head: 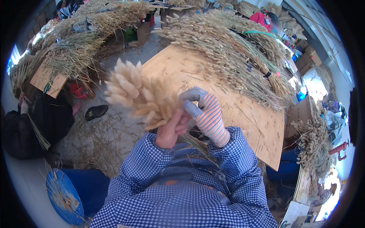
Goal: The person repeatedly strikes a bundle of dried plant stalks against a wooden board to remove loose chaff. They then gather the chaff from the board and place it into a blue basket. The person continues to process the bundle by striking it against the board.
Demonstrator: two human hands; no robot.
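My bare left hand (pixel 172 128) is closed around the stems just under the heads of a bunch of dried, fluffy bunny-tail grass (pixel 137 91). The beige heads fan out to the upper left, and the thin stems (pixel 199 144) run down to the right past my checked sleeves. My right hand (pixel 204 109), in a striped knit glove, is raised beside the heads at the bunch's right edge, fingers curled. Whether its fingertips pinch a head or stem cannot be made out. Behind the hands lies a plywood board (pixel 245 114) with scattered bits of stem.
Long bunny-tail stems (pixel 216 54) are heaped on the board's far side. At left, a person in dark clothes (pixel 51 122) holds stems near a smaller board (pixel 48 81). A blue barrel (pixel 94 189) stands lower left; a dark shoe (pixel 97 112) lies on the littered floor. Another person (pixel 261 21) is far right.
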